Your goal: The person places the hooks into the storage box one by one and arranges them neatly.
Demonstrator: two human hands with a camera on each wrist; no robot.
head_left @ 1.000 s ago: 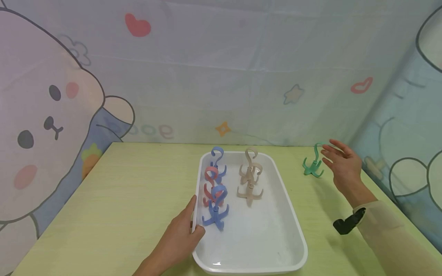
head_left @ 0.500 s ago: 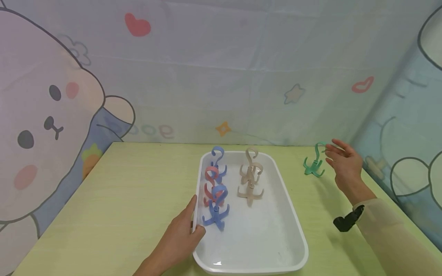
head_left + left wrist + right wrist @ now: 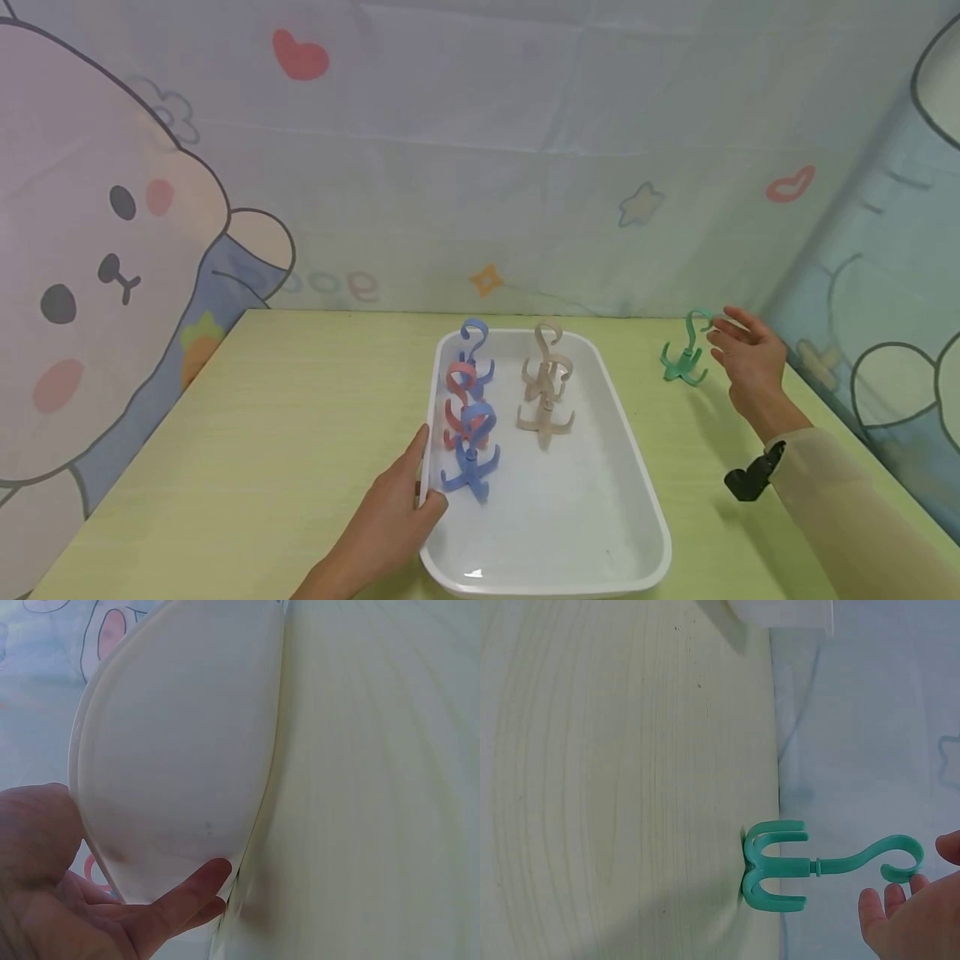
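Observation:
My left hand [image 3: 386,508] holds the left rim of a white plastic tray [image 3: 645,500], thumb over the rim and fingers along the outer wall [image 3: 180,750]. Inside the tray's left side stand two blue multi-prong hooks [image 3: 471,471] and a red one [image 3: 453,408] between them. Two beige hooks [image 3: 545,421] stand towards its back right. On the table to the right, a green swivel hook [image 3: 780,868] stands upright on its prongs. Beside its curled top is my right hand [image 3: 752,362], fingers extended and thumb apart; the fingertips [image 3: 894,896] are at the curl, contact unclear.
A pale yellow-green tabletop [image 3: 322,400] lies under everything. Behind it hangs a printed cloth backdrop [image 3: 450,167], which also runs along the right side. A black device [image 3: 752,477] is strapped at my right wrist.
My right hand has shifted slightly to the right, showing more of the green hook's curled top. The left hand, the tray and the hooks stay put; the head view drifts a little.

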